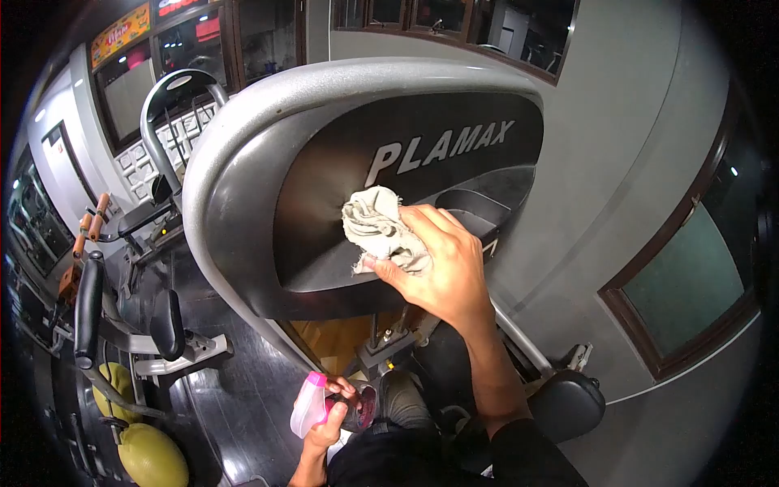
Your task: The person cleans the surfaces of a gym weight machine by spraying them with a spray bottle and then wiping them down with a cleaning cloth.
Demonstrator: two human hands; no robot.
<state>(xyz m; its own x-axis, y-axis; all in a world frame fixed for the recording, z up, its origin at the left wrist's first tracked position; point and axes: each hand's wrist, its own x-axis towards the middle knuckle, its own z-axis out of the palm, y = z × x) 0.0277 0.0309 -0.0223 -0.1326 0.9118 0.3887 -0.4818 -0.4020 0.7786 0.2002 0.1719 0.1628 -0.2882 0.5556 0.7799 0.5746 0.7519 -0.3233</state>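
Observation:
My right hand (450,264) grips a crumpled off-white cloth (380,226) and holds it against the dark panel (316,187) of a grey gym machine, just below the raised letters PLAMAX (442,150). A silver rim (219,154) runs around this panel. Low in the view, my left hand (331,422) is wrapped round a spray bottle with a pink and white head (310,402) and a dark, see-through body. The bottle is below the machine's panel, in front of my legs.
A recessed tray (479,207) is set into the panel's right side. Black padded seats (568,403) stand at lower right, other gym equipment (166,325) and yellow-green balls (152,456) at left. A grey wall (600,162) with a brown-framed window (690,284) is on the right.

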